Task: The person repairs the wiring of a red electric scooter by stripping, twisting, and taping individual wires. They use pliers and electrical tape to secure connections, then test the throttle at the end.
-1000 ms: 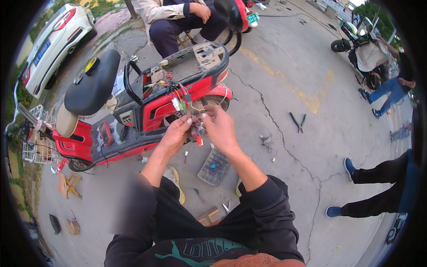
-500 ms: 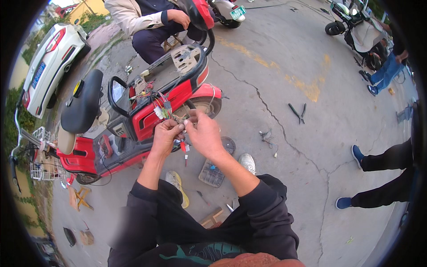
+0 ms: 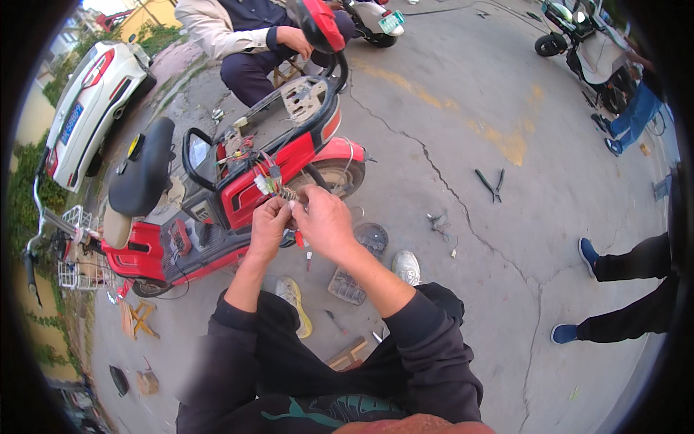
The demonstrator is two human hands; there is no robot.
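My left hand (image 3: 269,230) and my right hand (image 3: 325,226) meet beside the red electric scooter (image 3: 244,199), their fingers pinched on a bundle of thin wires (image 3: 288,194). What exactly lies between the fingertips is too small to make out. White and colored connectors (image 3: 264,182) hang just above my hands, and a red connector (image 3: 298,240) dangles below them. More loose wiring (image 3: 238,153) spills from the scooter’s frame under the raised rack. A red multimeter-like device (image 3: 180,237) lies on the footboard.
Black pliers (image 3: 490,186), loose wire pieces (image 3: 439,226) and a parts tray (image 3: 347,286) lie on the cracked pavement. A seated person (image 3: 242,50) is behind the scooter; others (image 3: 623,119) stand right. A white car (image 3: 97,108), another scooter (image 3: 582,54) and a folding stool (image 3: 141,318) surround the spot.
My hands have shifted left in the view and closer together, still pinching the wires. The view has tilted, so the scooter appears moved. A white shoe of mine has come into sight.
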